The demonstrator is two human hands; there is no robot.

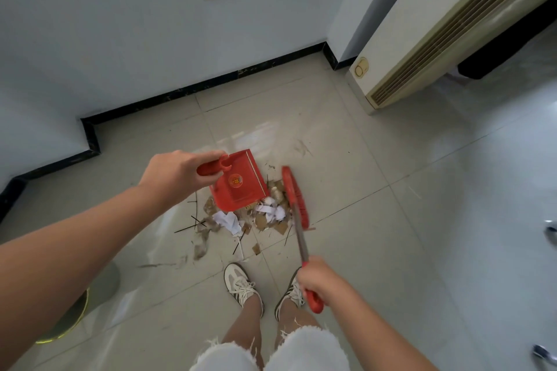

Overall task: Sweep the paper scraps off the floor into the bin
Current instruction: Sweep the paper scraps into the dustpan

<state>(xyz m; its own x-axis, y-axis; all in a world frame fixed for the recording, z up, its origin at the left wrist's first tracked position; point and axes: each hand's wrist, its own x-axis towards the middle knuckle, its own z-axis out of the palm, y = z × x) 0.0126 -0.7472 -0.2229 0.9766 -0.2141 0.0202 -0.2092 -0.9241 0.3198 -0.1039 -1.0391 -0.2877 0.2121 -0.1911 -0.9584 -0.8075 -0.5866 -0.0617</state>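
The tiled floor (376, 220) carries the work area. The bin (64, 318), a round vessel with a yellow rim, sits at 8 o'clock from the debris, largely hidden under the left forearm and well apart from the pile.

The red dustpan (238, 182) hangs above the 11 o'clock edge of the pile, its mouth pointing down toward the scraps. The left hand (177, 173) is closed around the dustpan handle. Whether the lip touches the floor cannot be told; it appears raised or tilted.

The red brush (297, 200) stands at the 3 o'clock edge of the pile, bristles facing the dustpan. The right hand (321, 283) is wrapped around the lower end of the brush handle.

The paper scraps (259, 214), white and brown pieces mixed together, lie between dustpan and brush, just ahead of the shoes (241, 283). Thin dark sticks (193, 224) and a few stray brown pieces lie at 8 o'clock from the pile, apart from the main heap.

Procedure, as judged from this position:
1. Press the dustpan lip flat against the tile, leaving no gap for the scraps to slip under.
2. Draw the brush from 3 o'clock toward 9 o'clock in short, low strokes.
3. Keep the bristles in light contact; hard strokes are likely to flick the light paper over the pan.
4. Gather the outliers at 8 o'clock in a separate pass.
5. Keep the pan level during transfer to the bin.
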